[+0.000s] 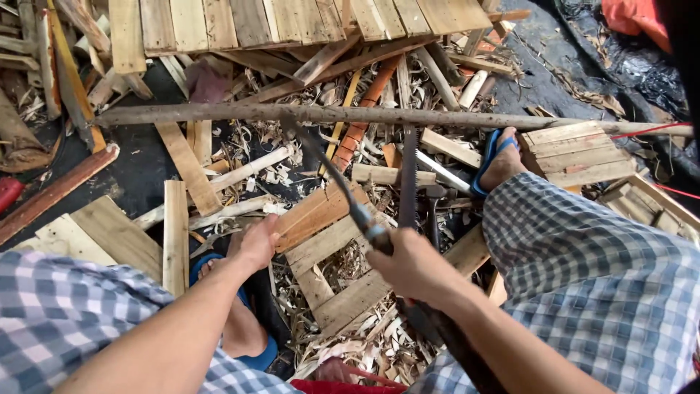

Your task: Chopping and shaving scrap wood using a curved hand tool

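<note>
Head cam, looking straight down at a messy pile of scrap wood and curly shavings. The right hand [410, 264] is wrapped tight around the handle of a long dark curved blade with a metal collar near the grip [343, 191], fingers closed all the way round it. The blade runs up and away from the hand, and its tip reaches the long rough grey wooden pole [364, 115] lying across the whole scene from left to right. The left hand [255, 244] is down on the edge of a small pallet-like panel of pale wooden slats [328, 248], fingers curled over the end of one slat, so it's gripping or pressing it, can't tell exactly which.

A hand saw with a dark toothed blade [407, 175] lies upright in the frame just beside the right hand, on top of the slats. Both feet are in blue flip-flops [487, 162], one up by the pole on the right, one near the left hand. Checked blue shorts [583, 270] fill the bottom corners.
</note>
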